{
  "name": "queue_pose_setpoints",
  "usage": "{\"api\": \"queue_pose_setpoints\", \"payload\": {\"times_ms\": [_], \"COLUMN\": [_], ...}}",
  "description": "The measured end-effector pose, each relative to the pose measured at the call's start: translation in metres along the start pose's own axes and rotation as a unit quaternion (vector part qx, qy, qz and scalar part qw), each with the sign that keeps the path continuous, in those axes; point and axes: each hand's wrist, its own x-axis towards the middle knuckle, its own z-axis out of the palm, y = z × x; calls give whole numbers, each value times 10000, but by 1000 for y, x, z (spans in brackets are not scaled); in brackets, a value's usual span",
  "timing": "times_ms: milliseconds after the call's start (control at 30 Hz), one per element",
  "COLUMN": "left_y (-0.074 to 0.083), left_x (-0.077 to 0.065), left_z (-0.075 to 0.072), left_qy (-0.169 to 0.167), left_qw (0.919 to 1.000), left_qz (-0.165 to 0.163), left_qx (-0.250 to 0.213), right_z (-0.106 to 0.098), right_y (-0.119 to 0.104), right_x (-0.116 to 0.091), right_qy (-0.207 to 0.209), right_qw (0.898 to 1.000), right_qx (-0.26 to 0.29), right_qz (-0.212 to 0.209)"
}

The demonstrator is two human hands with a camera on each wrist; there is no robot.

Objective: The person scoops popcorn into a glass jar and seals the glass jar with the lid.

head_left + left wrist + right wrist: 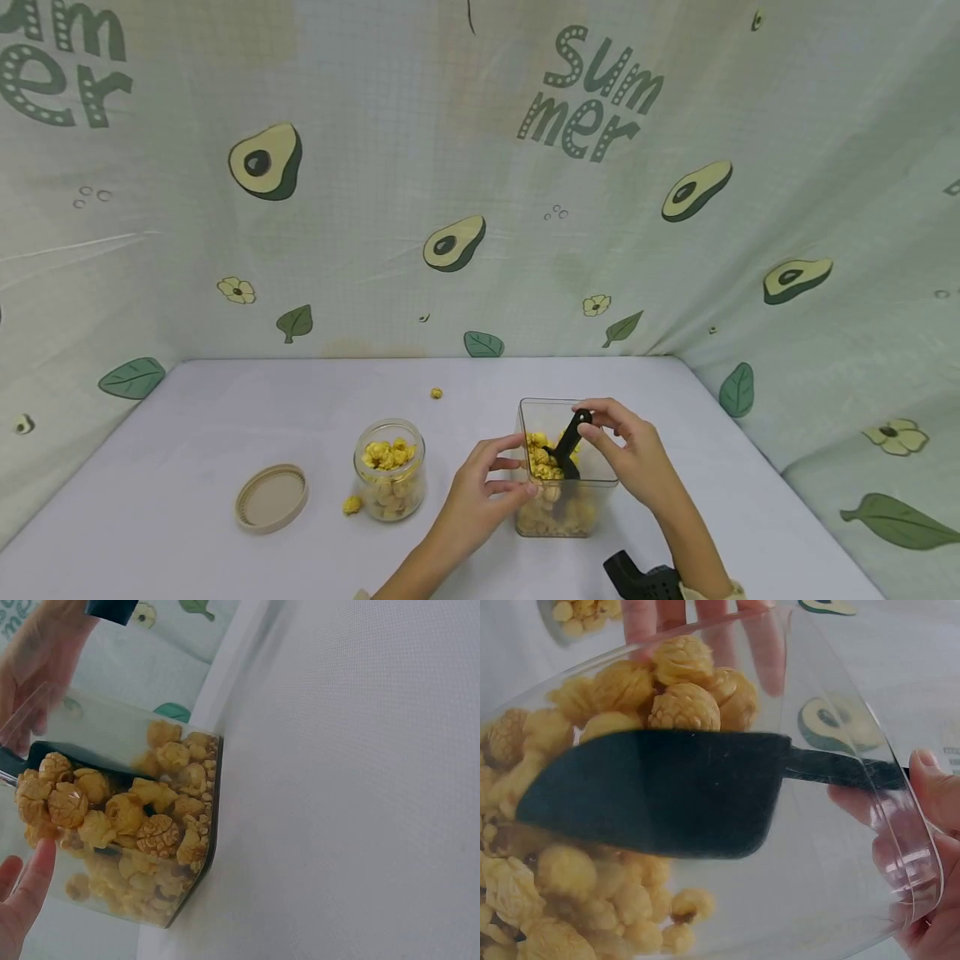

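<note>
A clear, squared plastic container (577, 482), partly filled with yellow coated popcorn (546, 472), stands on the table. My right hand (626, 442) pinches the handle of a black scoop (573, 432) over the container's back right. The scoop's broad blade (660, 795) is down inside, among the popcorn, and shows through the clear wall. My left hand (483, 483) rests its extended fingers against the container's left side, thumb near the front corner. In the left wrist view, popcorn pieces (112, 810) lie heaped against the dark scoop.
Left of the container is an open glass jar (389, 492) of popcorn. A beige round lid (272, 500) lies farther left. One loose popcorn piece (352, 505) sits beside the jar, another piece (437, 393) farther back. A printed curtain (375, 167) hangs behind the table.
</note>
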Motion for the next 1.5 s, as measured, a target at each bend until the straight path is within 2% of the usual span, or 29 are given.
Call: {"api": "queue_pose_setpoints", "payload": {"times_ms": [200, 400, 500, 667, 800, 1000, 1300, 1500], "left_y": [-1, -3, -3, -3, -3, -3, -1, -2], "left_x": [-2, -3, -3, -2, -2, -2, -1, -1], "left_z": [-1, -1, -1, -1, -1, -1, 0, 1], "left_qy": [20, 54, 49, 48, 63, 49, 43, 38], "left_qw": [10000, 10000, 10000, 9999, 9998, 9998, 9999, 9998], "left_qz": [-14, 20, 57, 120, 145, 158, 125, 170], "left_qx": [35, 25, 33, 79, 82, 83, 87, 95], "right_z": [0, 0, 1, 1, 1, -4, -9, -7], "right_y": [2, 7, 7, 4, 3, 3, 11, 17], "right_x": [0, 0, 0, 1, 2, 3, 4, 3], "right_qy": [-63, 159, 106, -88, -49, 136, 368, 296], "right_qw": [9995, 9960, 9938, 9928, 9910, 9766, 9518, 9415], "right_qx": [295, 552, 708, 706, 696, 1207, 1807, 2115], "right_qz": [105, 685, 852, 964, 1146, 1776, 2452, 2608]}}
